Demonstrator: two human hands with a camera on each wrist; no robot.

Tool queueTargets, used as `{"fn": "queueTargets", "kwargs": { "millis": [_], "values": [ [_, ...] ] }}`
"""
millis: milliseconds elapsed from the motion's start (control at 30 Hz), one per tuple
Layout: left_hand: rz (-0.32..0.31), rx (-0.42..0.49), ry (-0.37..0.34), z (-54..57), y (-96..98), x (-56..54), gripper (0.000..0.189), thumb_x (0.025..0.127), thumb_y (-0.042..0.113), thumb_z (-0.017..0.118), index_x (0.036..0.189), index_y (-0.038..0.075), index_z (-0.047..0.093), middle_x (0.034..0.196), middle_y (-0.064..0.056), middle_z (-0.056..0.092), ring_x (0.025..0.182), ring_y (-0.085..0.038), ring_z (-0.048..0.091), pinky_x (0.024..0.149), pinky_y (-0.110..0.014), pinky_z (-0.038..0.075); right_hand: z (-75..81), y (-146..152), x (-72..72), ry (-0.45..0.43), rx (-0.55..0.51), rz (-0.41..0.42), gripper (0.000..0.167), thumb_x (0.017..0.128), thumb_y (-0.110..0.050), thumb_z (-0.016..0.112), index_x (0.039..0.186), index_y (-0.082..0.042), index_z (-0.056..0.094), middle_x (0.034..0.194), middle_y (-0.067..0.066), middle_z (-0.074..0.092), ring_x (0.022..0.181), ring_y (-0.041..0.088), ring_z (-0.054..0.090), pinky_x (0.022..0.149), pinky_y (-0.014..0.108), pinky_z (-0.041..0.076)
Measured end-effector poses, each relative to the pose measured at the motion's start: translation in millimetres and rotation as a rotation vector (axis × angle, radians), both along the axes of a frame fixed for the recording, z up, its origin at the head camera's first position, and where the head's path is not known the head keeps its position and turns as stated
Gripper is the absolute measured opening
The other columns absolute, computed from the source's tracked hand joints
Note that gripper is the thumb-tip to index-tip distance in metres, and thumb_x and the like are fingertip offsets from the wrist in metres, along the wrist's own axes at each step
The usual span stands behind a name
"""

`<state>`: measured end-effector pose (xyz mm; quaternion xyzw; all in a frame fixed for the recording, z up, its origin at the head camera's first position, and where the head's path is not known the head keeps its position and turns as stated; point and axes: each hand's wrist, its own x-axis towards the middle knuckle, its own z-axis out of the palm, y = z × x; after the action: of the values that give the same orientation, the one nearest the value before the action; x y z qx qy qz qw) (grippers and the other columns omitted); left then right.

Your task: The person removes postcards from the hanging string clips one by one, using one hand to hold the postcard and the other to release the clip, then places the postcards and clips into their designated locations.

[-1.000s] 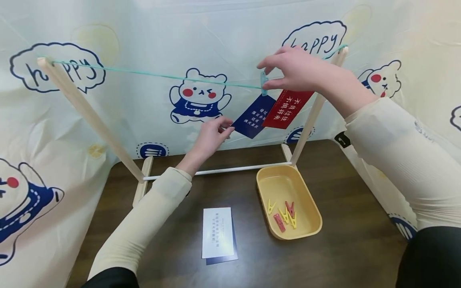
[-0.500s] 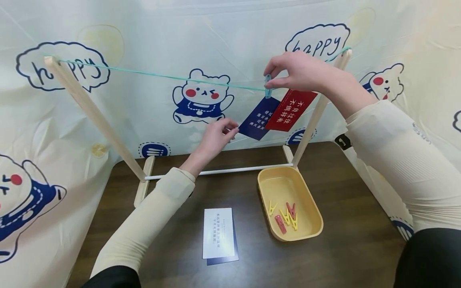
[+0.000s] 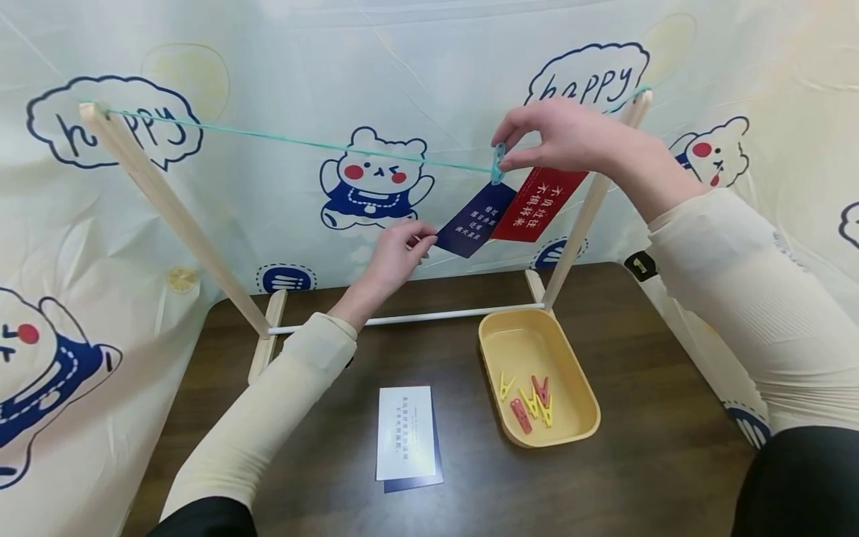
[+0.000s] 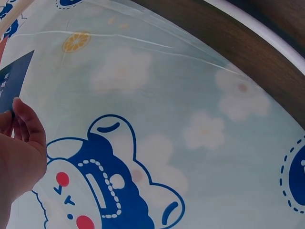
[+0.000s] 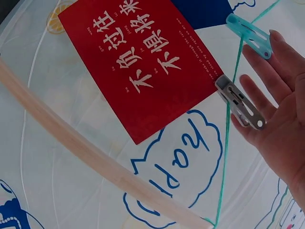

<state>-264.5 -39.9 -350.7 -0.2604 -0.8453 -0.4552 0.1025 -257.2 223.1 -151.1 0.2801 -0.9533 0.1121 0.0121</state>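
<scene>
In the head view my right hand point(image 3: 560, 138) pinches a light blue clothespin point(image 3: 497, 165) at the green cord point(image 3: 288, 139). The clothespin's lower end meets the upper corner of a dark blue card point(image 3: 475, 219) with white writing. My left hand point(image 3: 396, 253) pinches that card's lower left corner between thumb and finger; the left wrist view shows the same grip on the card point(image 4: 13, 78). Right beside it, a red card point(image 3: 540, 203) hangs and overlaps the blue one. The right wrist view shows a grey clothespin point(image 5: 238, 102) fastening the red card to the cord, close to my right fingers.
Wooden posts point(image 3: 177, 224) carry the cord, with a white rod point(image 3: 429, 318) low between them. On the brown table stands a yellow tray point(image 3: 493, 350) with several yellow and red clothespins point(image 3: 520, 415). A white card point(image 3: 406, 432) lies over a dark blue one point(image 3: 414, 485).
My right fingers have closed in a little on the light blue clothespin. The left hand keeps its hold on the blue card's corner. The head view has shifted slightly.
</scene>
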Motion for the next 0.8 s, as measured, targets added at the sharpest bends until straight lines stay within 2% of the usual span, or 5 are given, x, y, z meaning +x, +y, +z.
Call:
{"fn": "queueTargets", "kwargs": {
  "millis": [167, 367, 533, 800],
  "values": [
    [0.022, -0.016, -0.019, 0.5, -5.6, 3.4, 0.017, 0.103, 0.013, 0.067, 0.116, 0.006, 0.076, 0.103, -0.01, 0.072, 0.08, -0.024, 0.067, 0.074, -0.032, 0.059, -3.2, -3.0, -0.1, 0.039, -0.016, 0.027, 0.037, 0.099, -0.03, 0.072, 0.128, -0.007, 0.067, 0.128, 0.015, 0.07, 0.124, 0.031, 0.058, 0.111, 0.055, 0.043],
    [0.069, -0.011, -0.017, 1.3, -10.2, 6.2, 0.02, 0.103, 0.017, 0.067, 0.119, 0.008, 0.076, 0.106, -0.009, 0.074, 0.069, -0.021, 0.067, 0.061, -0.029, 0.053, -2.8, -4.8, 0.6, 0.1, -0.039, 0.059, 0.029, 0.099, -0.023, 0.074, 0.119, -0.004, 0.069, 0.12, 0.016, 0.072, 0.117, 0.029, 0.058, 0.108, 0.051, 0.046],
    [0.071, -0.005, -0.021, 0.4, -12.9, 7.2, 0.02, 0.103, 0.017, 0.067, 0.119, 0.008, 0.077, 0.107, -0.009, 0.074, 0.065, -0.019, 0.066, 0.058, -0.028, 0.05, -2.3, -5.8, 2.5, 0.129, -0.057, 0.06, 0.024, 0.099, -0.021, 0.073, 0.114, -0.002, 0.07, 0.117, 0.016, 0.07, 0.115, 0.029, 0.056, 0.102, 0.05, 0.046],
    [0.058, 0.024, -0.028, -3.8, -17.8, 7.9, 0.019, 0.103, 0.015, 0.068, 0.117, 0.007, 0.077, 0.106, -0.009, 0.075, 0.063, -0.02, 0.065, 0.06, -0.031, 0.053, -1.0, -3.9, 6.8, 0.193, -0.087, 0.05, 0.021, 0.099, -0.021, 0.073, 0.109, -0.003, 0.072, 0.114, 0.014, 0.071, 0.11, 0.026, 0.055, 0.093, 0.043, 0.045]
  ]
}}
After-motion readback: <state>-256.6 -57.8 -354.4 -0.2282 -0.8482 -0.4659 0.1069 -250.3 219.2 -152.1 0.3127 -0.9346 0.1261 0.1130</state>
